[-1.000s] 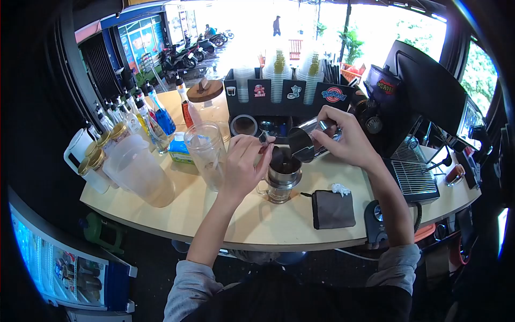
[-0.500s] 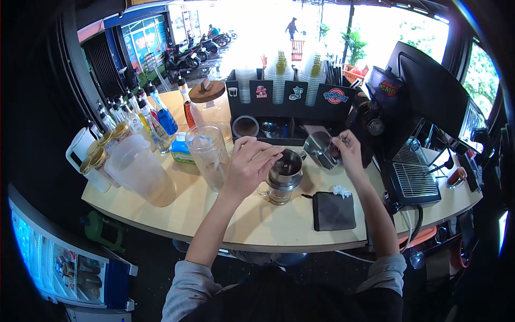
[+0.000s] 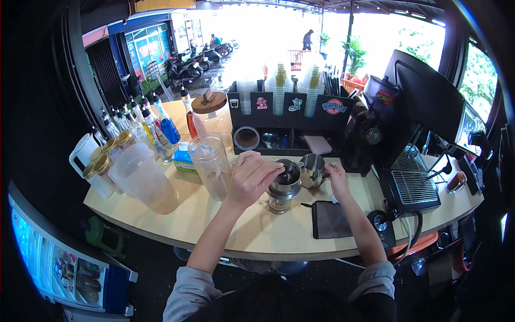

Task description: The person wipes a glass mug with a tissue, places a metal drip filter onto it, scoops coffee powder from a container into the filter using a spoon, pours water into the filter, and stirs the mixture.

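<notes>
metal drip filter [image 3: 286, 189] stands upright on a glass mug [image 3: 279, 205], mid-counter [image 3: 252, 236], between the two hands. dark inside; contents too shadowed to name, level unreadable.

left hand [image 3: 249, 180]: fingers drawn together, narrow, tips at the filter's near-left rim. whether something thin is pinched there, cannot tell; fingers hide it.

right hand [image 3: 337, 180]: closed on the handle side of a steel pitcher [image 3: 311, 173]. pitcher upright, just right of the filter, seemingly resting on the counter. not tipped, no stream visible. inside of it not readable.

progress, as judged: filter and mug already stacked, so setup looks done. no lid seen on the filter. whether any liquid has gone in or through, cannot tell; mug too small and partly covered. finishing at the filter rim and letting go of the pitcher look undone.

nearby: dark pouch [image 3: 328, 221] in front of the pitcher; tall clear container [image 3: 208, 161] left of the left hand; black cup organizer [image 3: 292, 122] behind.
</notes>
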Tool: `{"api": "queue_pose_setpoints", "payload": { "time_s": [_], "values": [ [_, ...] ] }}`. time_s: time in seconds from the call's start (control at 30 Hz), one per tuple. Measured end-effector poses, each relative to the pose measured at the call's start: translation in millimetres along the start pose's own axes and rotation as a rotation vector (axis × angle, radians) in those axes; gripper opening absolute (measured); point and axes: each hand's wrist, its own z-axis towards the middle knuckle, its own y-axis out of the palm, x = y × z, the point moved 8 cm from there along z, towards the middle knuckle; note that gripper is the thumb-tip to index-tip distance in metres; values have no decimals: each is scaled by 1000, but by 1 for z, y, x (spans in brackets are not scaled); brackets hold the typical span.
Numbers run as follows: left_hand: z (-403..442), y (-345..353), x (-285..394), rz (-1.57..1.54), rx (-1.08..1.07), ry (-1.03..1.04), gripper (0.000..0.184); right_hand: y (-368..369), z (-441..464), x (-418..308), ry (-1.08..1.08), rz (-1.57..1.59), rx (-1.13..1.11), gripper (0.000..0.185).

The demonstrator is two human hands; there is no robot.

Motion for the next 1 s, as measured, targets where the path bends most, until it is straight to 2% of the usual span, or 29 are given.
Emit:
{"api": "queue_pose_setpoints", "payload": {
  "time_s": [0.03, 0.1, 0.13, 0.2, 0.27, 0.33, 0.37, 0.43, 0.47, 0.53, 0.6, 0.67, 0.7, 0.77, 0.8, 0.87, 1.0],
  "values": [
    [0, 1, 1, -6, -3, 4, 17, -5, 0, 0, -3, 0, 2, 9],
    [0, 1, 2, -13, -3, 11, 18, -7, -2, 1, 113, -284, -23, 10],
    [0, 3, 3, -29, -27, 20, 17, -5, -3, -7, 110, -285, -22, 10],
    [0, 5, 5, -47, -49, 32, 17, 7, -9, -58, -225, -585, 38, 23],
    [0, 13, 5, -71, -112, 42, 19, 47, -23, -109, -400, -486, -151, 39],
    [2, 16, 7, -82, -130, 48, 20, 100, -58, -170, -366, -279, -368, 49],
    [2, 20, 8, -93, -151, 50, 21, 112, -69, -189, -367, -282, -365, 49],
    [4, 24, 12, -81, -190, 55, 22, 145, -94, -215, -534, -380, -558, 48],
    [4, 27, 13, -63, -228, 61, 23, 150, -94, -214, -531, -381, -555, 48],
    [-5, 30, 6, -60, -208, 52, 30, 163, -110, -226, -871, -542, -590, 33],
    [-6, 28, 8, -54, -188, 45, 37, 159, -109, -223, -850, -539, -549, 26],
    [-8, 22, -8, -227, -144, -353, 57, 154, -109, -223, -832, -534, -510, 19],
    [-13, 25, -9, -227, -144, -353, 57, 151, -109, -221, -807, -598, -501, 16],
    [-38, 37, -32, -289, -130, -566, 73, 152, -108, -216, -778, -664, -492, 13],
    [-42, 41, -32, -291, -131, -567, 73, 154, -107, -213, -770, -641, -493, 13],
    [-57, 62, -38, -464, -260, -742, 74, 155, -107, -209, -762, -619, -494, 13],
    [-57, 65, -33, -511, -329, -750, 71, 153, -111, -207, -844, -623, -514, 14]
  ]
}}
